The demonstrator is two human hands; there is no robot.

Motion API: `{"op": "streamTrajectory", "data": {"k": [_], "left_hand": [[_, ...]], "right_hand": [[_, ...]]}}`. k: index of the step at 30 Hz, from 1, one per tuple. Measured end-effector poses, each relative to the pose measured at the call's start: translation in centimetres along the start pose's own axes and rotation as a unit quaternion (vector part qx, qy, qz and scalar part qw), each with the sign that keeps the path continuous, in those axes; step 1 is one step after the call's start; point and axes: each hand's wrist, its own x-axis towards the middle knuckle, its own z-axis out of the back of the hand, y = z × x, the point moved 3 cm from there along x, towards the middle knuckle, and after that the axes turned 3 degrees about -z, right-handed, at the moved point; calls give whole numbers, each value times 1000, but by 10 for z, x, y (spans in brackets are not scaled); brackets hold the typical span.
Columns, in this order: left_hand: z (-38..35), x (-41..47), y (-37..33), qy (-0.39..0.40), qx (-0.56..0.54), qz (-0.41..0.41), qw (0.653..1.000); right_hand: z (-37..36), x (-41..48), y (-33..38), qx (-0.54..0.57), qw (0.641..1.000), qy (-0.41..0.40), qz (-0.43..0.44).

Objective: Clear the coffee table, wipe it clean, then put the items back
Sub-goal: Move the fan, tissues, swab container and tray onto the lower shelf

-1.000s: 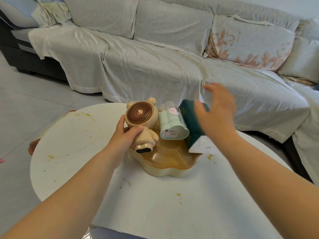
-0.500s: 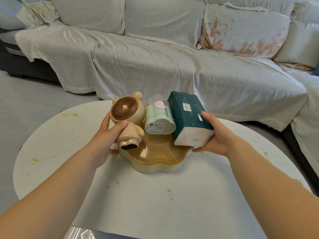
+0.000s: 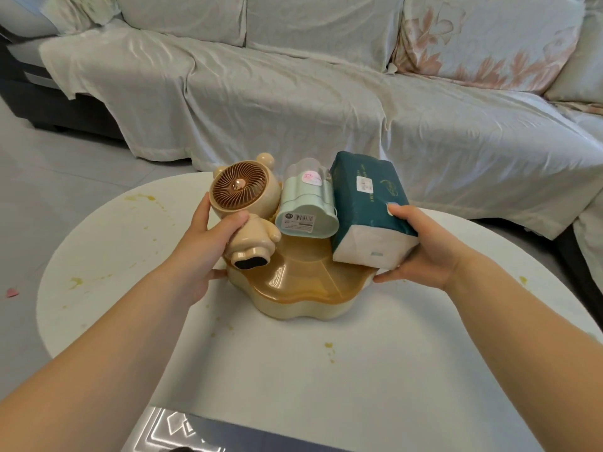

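A cream lidded snack box (image 3: 303, 298) with an amber top sits mid-table on the round white coffee table (image 3: 391, 370). Lying on its lid are a beige bear-shaped fan (image 3: 241, 197), a mint green container (image 3: 306, 207) on its side and a dark green tissue pack (image 3: 365, 197). My left hand (image 3: 202, 252) wraps around the bear fan and touches the box's left side. My right hand (image 3: 421, 246) grips the tissue pack's near end, thumb on top, fingers under it by the box's right rim.
Yellow-brown stains (image 3: 328, 347) dot the tabletop. A sofa draped in a pale cover (image 3: 293, 93) runs behind the table, with a floral cushion (image 3: 483, 37) at the right. Grey tile floor (image 3: 49, 177) lies at the left. A shiny dark object (image 3: 182, 432) sits at the near edge.
My right hand came down from above the tissue pack and closed on its near end. The left hand stayed on the bear fan. The view shifted closer.
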Motion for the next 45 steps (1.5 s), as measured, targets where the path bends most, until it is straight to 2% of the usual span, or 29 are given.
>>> {"op": "streamTrajectory", "data": {"k": [6, 11, 16, 25, 31, 38, 45], "left_hand": [[7, -38, -11, -4, 4, -19, 1000], [34, -102, -16, -8, 11, -27, 1000], [79, -185, -10, -48, 8, -27, 998], [174, -302, 24, -127, -2, -15, 992], [223, -328, 62, -162, -7, 5, 987], [252, -332, 114, -176, -7, 28, 984], [265, -313, 161, -160, -9, 67, 985]], "right_hand": [[-2, -38, -4, 6, 999, 25, 27], [-17, -91, -23, -8, 997, 58, 43], [-57, -152, -51, -45, 990, 126, 33], [-146, -222, -114, -104, 975, 195, 4], [-189, -222, -165, -143, 958, 246, -36], [-208, -205, -218, -184, 947, 252, -74], [-211, -185, -272, -155, 954, 228, -114]]}}
